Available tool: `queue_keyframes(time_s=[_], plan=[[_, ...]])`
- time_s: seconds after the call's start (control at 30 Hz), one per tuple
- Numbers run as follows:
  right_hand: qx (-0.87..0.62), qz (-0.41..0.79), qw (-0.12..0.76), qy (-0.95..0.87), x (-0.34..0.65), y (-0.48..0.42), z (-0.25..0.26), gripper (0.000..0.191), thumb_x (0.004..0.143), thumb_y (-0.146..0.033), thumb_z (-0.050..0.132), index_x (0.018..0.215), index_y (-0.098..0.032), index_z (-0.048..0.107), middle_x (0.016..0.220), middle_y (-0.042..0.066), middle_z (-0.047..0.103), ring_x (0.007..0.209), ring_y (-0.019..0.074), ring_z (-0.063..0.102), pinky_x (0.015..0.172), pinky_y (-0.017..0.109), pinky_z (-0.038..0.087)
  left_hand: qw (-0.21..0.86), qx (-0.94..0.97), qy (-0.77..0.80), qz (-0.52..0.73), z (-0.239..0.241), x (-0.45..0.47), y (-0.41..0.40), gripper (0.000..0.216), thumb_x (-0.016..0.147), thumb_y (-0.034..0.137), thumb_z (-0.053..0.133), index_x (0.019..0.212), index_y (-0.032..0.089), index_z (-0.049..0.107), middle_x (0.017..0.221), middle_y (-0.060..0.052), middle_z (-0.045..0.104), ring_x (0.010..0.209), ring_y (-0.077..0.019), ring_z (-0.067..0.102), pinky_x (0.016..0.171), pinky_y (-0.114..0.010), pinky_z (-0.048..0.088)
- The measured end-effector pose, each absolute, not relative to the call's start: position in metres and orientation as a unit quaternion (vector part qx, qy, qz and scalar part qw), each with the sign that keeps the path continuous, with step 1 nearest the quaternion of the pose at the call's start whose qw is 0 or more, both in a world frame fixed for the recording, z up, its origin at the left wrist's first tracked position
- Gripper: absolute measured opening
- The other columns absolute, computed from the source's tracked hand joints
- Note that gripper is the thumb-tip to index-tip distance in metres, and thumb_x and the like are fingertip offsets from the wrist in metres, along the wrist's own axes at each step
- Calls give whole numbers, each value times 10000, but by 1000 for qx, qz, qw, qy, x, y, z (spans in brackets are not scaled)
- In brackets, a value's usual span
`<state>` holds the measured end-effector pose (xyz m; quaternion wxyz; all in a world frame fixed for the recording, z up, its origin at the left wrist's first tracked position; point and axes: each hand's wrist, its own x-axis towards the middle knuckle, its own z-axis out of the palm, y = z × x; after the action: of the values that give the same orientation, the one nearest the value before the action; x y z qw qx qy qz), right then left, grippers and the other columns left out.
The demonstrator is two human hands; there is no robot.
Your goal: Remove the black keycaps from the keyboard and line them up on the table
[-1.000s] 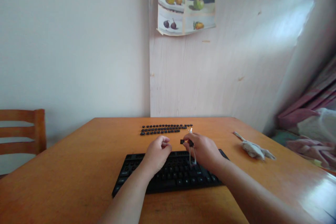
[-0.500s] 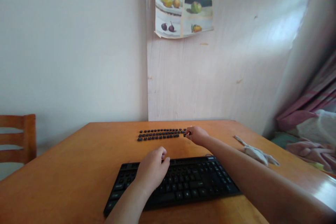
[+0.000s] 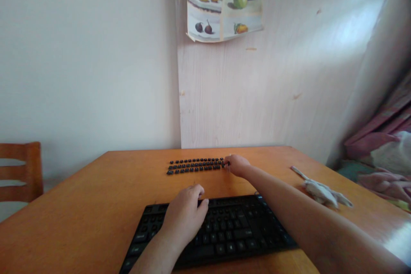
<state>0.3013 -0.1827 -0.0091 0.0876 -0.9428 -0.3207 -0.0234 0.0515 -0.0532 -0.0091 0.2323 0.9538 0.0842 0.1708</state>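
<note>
A black keyboard (image 3: pixel 237 233) lies on the wooden table (image 3: pixel 80 205) in front of me. My left hand (image 3: pixel 188 209) rests over its upper left part, fingers curled and thumb close to the index finger; anything inside the curl is hidden. Farther back, loose black keycaps (image 3: pixel 192 165) stand in three rows. At their right end, my right hand (image 3: pixel 236 165) has its fingertips pinched on a small black keycap (image 3: pixel 227 164), low against the table. My right forearm passes over the keyboard's right end and covers part of it.
A grey-white cloth-like object (image 3: pixel 323 192) with a narrow end lies on the right of the table. A wooden chair (image 3: pixel 22 171) stands at the left. Behind the table is a wall with a fruit picture sheet (image 3: pixel 224 6). Pink fabric (image 3: pixel 372 132) hangs at the right.
My right hand has moved slightly left, closing the gap at the right end of the nearest keycap row. The left hand stays over the keyboard. My view has shifted a little.
</note>
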Motion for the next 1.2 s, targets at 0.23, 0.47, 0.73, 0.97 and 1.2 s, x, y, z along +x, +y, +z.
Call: queue_keyframes(time_s=[0.23, 0.47, 0.73, 0.97, 1.2], plan=[[-941, -22, 76, -329, 303, -182, -12, 200, 826, -289, 618, 1000, -274, 716, 1038, 65, 683, 954, 226, 624, 726, 267, 430, 232, 955, 79, 167, -7, 50, -54, 77, 837, 272, 502, 866, 218, 548, 923, -37, 641, 897, -191, 575, 737, -275, 373], [-939, -21, 75, -334, 304, -182, -13, 218, 829, -299, 610, 1021, -291, 711, 1051, 57, 679, 965, 231, 622, 743, 280, 443, 225, 958, 83, 158, -5, 48, -55, 86, 837, 276, 504, 872, 215, 553, 926, -35, 642, 901, -189, 575, 743, -276, 382], [-938, -20, 93, -334, 304, -183, -13, 220, 818, -288, 629, 1019, -288, 718, 1021, 54, 688, 936, 217, 627, 730, 264, 436, 225, 958, 83, 159, -6, 49, -54, 70, 837, 270, 510, 862, 223, 556, 916, -32, 647, 903, -196, 583, 741, -282, 390], [-927, -40, 156, -339, 300, -189, -4, 223, 847, -338, 601, 988, -217, 726, 949, 75, 694, 838, 188, 620, 676, 237, 404, 228, 956, 78, 169, -9, 50, -53, 62, 830, 266, 524, 863, 224, 555, 909, -32, 643, 897, -193, 584, 743, -279, 394], [-888, -61, 277, -361, 268, -209, 16, 314, 887, -352, 470, 809, -159, 706, 735, 33, 650, 706, 155, 570, 610, 222, 382, 223, 959, 72, 162, -5, 49, -54, 81, 830, 262, 526, 876, 215, 574, 926, -43, 655, 921, -202, 591, 768, -289, 408]])
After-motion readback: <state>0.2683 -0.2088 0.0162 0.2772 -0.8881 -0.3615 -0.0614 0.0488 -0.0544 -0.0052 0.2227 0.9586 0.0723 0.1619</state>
